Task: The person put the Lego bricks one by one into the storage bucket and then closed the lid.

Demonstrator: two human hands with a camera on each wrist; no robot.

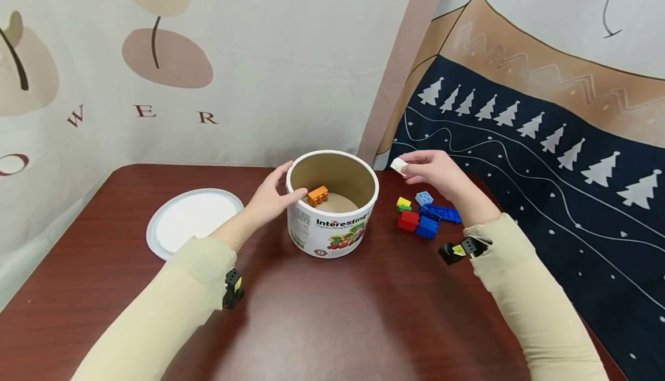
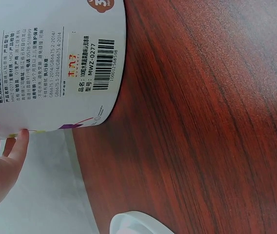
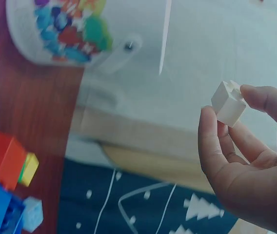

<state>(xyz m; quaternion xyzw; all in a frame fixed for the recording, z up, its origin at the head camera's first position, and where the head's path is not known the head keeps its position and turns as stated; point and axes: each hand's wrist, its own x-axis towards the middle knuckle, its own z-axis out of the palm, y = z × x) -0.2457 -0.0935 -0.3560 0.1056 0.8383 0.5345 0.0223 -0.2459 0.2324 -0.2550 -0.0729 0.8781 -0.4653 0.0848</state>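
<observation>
A white bucket point(image 1: 329, 239) with a fruit label stands upright on the table, its top uncovered. My left hand point(image 1: 267, 199) holds the bucket's left rim, thumb at the near edge and fingers along the outer side. Inside the bucket lies an orange toy brick point(image 1: 317, 195). To the right of the bucket, my right hand point(image 1: 433, 172) pinches a small white toy brick point(image 3: 229, 103) between thumb and fingertips, raised above the table. Below that hand lie loose bricks: a red brick point(image 1: 408, 220), a blue brick point(image 1: 427, 227), a light blue brick point(image 1: 423, 198) and a yellow brick point(image 1: 403, 201).
A round white lid point(image 1: 192, 219) lies on the brown table point(image 1: 312, 317) left of the bucket, partly behind the left forearm. A long dark blue piece point(image 1: 444, 213) lies among the bricks. Printed cloth point(image 1: 291, 81) hangs behind the table, and dark cloth point(image 1: 561, 213) borders its right side.
</observation>
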